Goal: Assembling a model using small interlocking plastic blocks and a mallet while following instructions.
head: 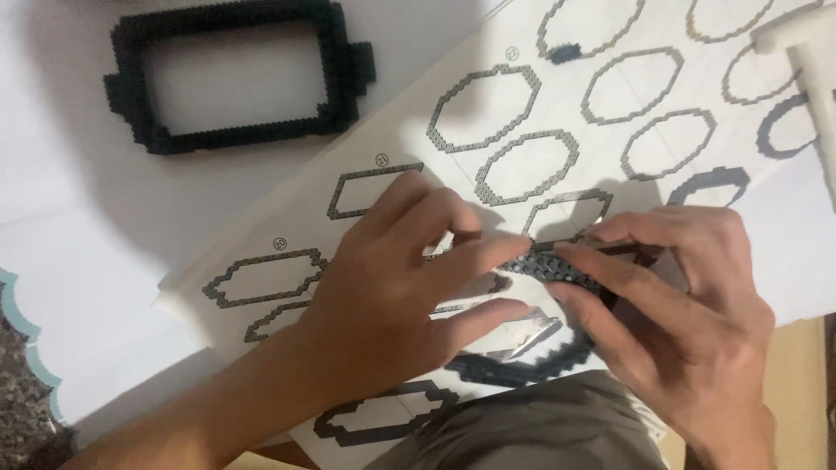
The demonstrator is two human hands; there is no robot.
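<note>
My left hand (409,287) and right hand (679,296) pinch the dark brick ring (544,265) between them; its top strip runs sideways, fingertip to fingertip.

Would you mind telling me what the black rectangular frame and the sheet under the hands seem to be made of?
The black rectangular frame looks like small plastic building bricks, judging by its stepped, studded edges and matte finish. The instruction sheet looks like thin, smooth white paper printed with grey ring diagrams.
</note>
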